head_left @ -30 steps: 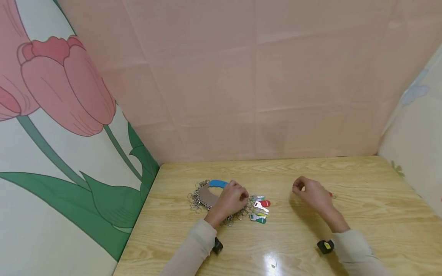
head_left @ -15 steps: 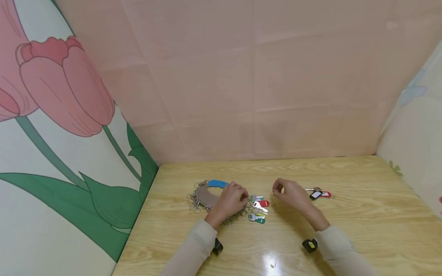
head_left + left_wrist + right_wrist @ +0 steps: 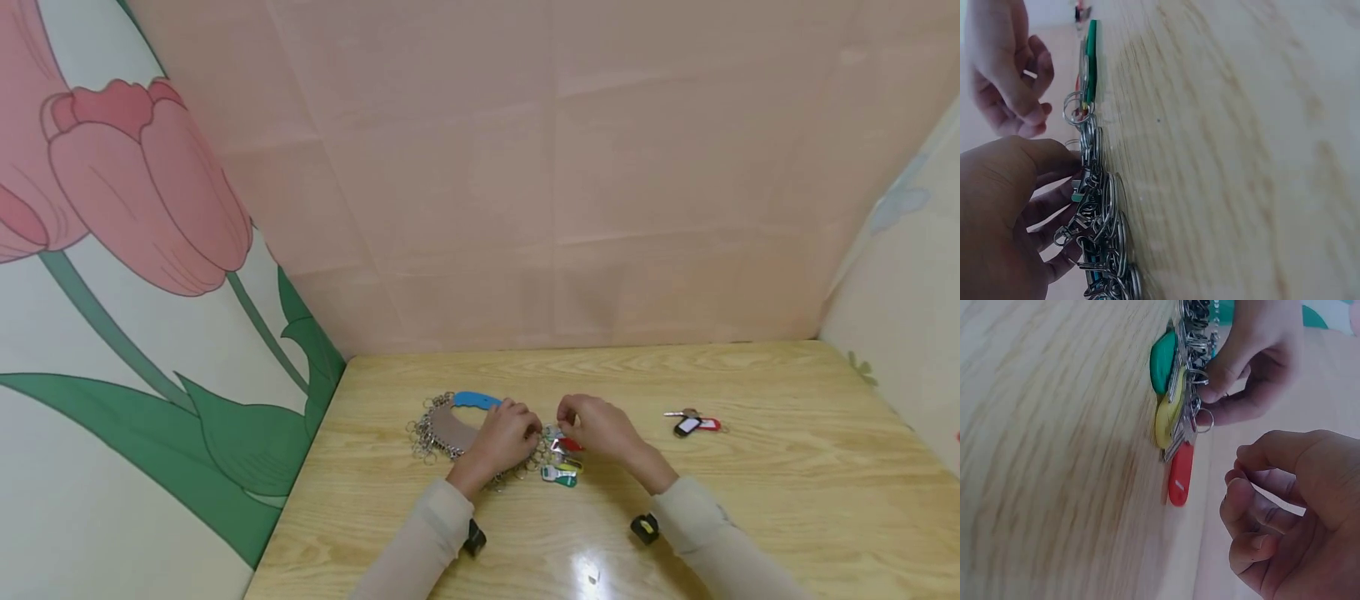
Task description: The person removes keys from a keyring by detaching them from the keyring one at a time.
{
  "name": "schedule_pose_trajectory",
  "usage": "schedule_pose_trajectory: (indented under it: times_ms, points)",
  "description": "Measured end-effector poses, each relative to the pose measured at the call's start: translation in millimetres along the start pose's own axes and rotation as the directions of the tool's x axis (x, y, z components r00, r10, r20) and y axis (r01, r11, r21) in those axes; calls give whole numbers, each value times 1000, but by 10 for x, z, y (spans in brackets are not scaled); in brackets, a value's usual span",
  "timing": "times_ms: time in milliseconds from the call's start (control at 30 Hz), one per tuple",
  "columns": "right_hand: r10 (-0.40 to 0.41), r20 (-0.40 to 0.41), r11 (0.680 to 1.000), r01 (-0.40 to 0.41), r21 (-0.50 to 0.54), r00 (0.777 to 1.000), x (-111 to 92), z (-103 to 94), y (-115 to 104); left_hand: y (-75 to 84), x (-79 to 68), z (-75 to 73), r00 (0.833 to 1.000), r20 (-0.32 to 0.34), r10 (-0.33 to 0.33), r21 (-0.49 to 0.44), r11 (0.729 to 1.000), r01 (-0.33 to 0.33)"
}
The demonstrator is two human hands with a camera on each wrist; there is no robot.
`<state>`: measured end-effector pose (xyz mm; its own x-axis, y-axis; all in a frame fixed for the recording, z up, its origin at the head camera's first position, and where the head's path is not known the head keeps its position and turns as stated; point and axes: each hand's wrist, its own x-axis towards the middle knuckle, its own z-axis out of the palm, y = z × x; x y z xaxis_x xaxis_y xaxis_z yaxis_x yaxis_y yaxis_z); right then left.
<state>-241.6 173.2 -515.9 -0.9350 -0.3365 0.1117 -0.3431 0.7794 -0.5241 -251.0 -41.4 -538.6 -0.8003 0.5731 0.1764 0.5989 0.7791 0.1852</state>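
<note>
In the head view, a curved brown board (image 3: 450,429) with a blue handle (image 3: 472,399) lies on the table, edged with many metal rings. My left hand (image 3: 504,435) rests over its right end; in the left wrist view its thumb and fingers grip among the rings (image 3: 1094,206). Tagged keys fan out just right of it: a red tag (image 3: 1180,478), a yellow tag (image 3: 1166,422) and a green tag (image 3: 1163,362). My right hand (image 3: 600,427) hovers close over the red tag, fingers loosely bent, with nothing seen between the fingertips.
Keys with a black tag (image 3: 687,427) and a red tag (image 3: 708,424) lie to the right on the wooden table (image 3: 810,467). A pink cloth wall (image 3: 555,208) stands behind. Black wrist cameras sit under both sleeves.
My right hand has moved left from beside the keys on the right to the tagged keys by my left hand. The right-hand keys are now uncovered. My left hand stays in place.
</note>
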Motion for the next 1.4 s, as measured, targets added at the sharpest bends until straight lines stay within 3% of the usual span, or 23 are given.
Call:
schedule_pose_trajectory:
  times_ms: [500, 1167, 1400]
  points:
    - [-90, 22, 990, 91, -111, 996, 46, 191, -71, -41, -15, 73, 1000, -2, 8, -26, 1000, -8]
    - [-98, 45, 986, 103, -129, 994, 45, 267, -35, -48, -9, 97, 1000, -2, -16, -46, 999, 16]
    - [-122, 17, 985, 124, -124, 992, 40, 265, -28, -34, -12, 85, 1000, -12, -15, -40, 999, 15]
